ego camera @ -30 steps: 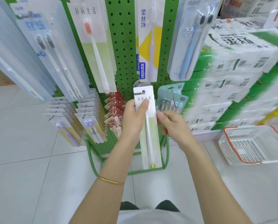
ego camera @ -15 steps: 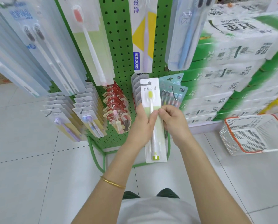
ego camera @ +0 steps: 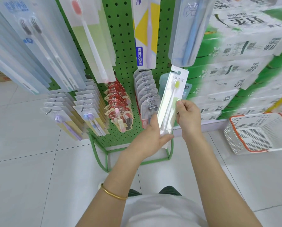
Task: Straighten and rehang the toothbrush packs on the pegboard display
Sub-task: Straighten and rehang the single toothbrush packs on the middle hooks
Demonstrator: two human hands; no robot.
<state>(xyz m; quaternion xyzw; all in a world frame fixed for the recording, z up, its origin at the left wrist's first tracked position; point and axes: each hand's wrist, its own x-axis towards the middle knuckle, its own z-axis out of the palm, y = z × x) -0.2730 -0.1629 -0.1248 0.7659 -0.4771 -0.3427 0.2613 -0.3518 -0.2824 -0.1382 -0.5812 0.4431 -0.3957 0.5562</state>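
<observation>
Floor: white tiles [ego camera: 22,161] spread under the green pegboard [ego camera: 123,38] we face.
Lower hooks: purple-brush packs [ego camera: 61,118], then red-card packs [ego camera: 119,108], then grey packs [ego camera: 146,89] hang in rows.
Left hand [ego camera: 153,136]: our thumb lies across the front of the lower end of the green-headed toothbrush pack [ego camera: 173,95], fingers curled behind it.
Pack: tilted, top leaning right, in front of the board's lower right; we cannot tell if its hang hole meets a hook.
Right hand [ego camera: 188,115]: pinches the pack's right edge at mid-height.
Far right: a white basket [ego camera: 258,135] sits on the tiles below stacked cartons [ego camera: 243,46].
</observation>
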